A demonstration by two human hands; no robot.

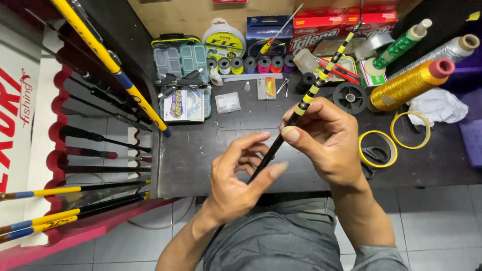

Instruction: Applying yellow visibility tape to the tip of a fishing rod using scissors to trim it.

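Dark counter (pixel 201 150), cluttered. Rod (pixel 306 103) runs diagonal, tip up-right. My right hand (pixel 326 138) has a clenched grip on it; left hand (pixel 238 178) pinches lower, fingers curled.

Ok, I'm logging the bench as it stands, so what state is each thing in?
Left hand: fingers curled on the rod.
Right hand: pinching the rod.
Black rod with yellow bands: held tilted over the bench.
Gold thread spool: lying on its side.
Green thread spool: lying tilted.
Clear tackle box: lid shut.
Rods in the rack: stored.
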